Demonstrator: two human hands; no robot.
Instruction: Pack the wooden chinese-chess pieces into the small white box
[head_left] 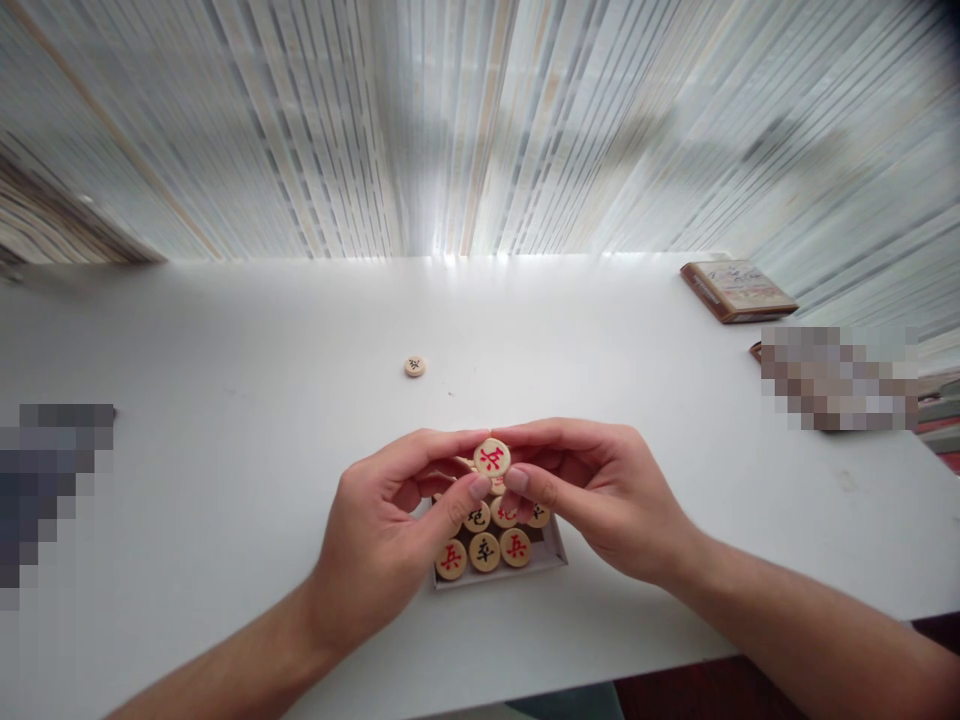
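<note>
Between the fingertips of my left hand (405,505) and my right hand (600,490) is a round Chinese chess piece (492,458) with a red character facing me. Both hands pinch it from its two sides, thumbs in front, fingers behind. Just below, a shallow open box (501,578) holds several more pieces, among them a red-marked piece (451,559), a black-marked piece (484,552) and another red-marked one (515,547). My hands hide the far part of the box. One loose piece (415,366) with a black character lies flat on the table beyond my hands.
The white table (285,350) reaches back to a striped curtain (450,130). A flat brown box (739,290) lies at the back right, with a blurred-out item (840,378) nearer on that side. Another blurred-out item (52,490) is at the left edge.
</note>
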